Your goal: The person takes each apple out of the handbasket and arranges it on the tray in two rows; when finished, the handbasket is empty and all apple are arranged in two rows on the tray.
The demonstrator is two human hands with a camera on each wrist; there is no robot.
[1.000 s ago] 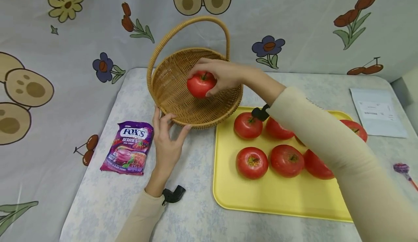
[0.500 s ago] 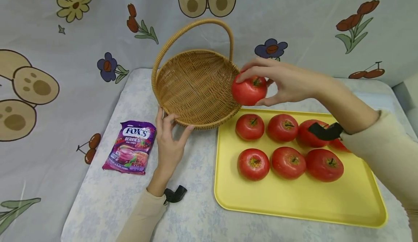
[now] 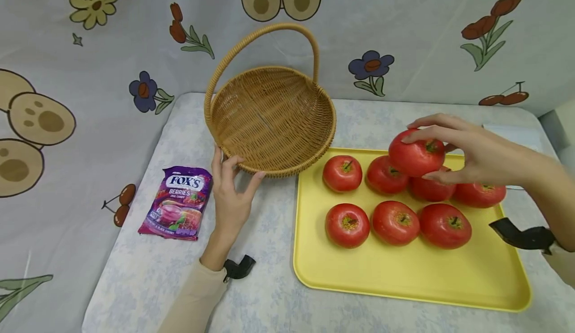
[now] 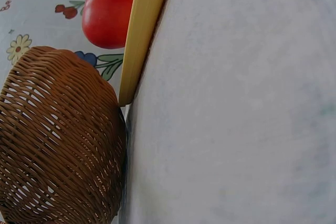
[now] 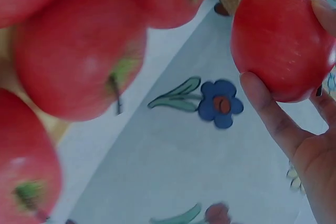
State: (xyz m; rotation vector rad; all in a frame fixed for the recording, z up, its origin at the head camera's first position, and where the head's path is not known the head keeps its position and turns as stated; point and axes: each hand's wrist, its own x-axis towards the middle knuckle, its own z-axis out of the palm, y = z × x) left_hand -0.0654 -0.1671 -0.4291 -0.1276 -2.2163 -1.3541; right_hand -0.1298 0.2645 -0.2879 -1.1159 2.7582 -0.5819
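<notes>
A round red apple (image 3: 416,154) is held by my right hand (image 3: 485,156), above the back row of apples on the yellow tray (image 3: 404,278). In the right wrist view, fingers and thumb span the sides of this apple (image 5: 281,40). My left hand (image 3: 231,198) grips the near rim of the tilted wicker basket (image 3: 274,118), with fingertips at the rim and the thumb below it. The basket's open mouth faces me and its woven inside is bare. Only the basket's outer weave (image 4: 60,145) shows in the left wrist view, not the hand.
Several red apples sit in two rows on the tray, among them a front-left apple (image 3: 348,225). A purple candy bag (image 3: 179,203) lies left of my left hand. Behind my right hand is a pale packet (image 3: 516,134). A patterned cloth (image 3: 148,33) hangs behind the table.
My right hand has carried the apple out of the basket and rightward to above the tray. My left hand has stayed at the basket rim.
</notes>
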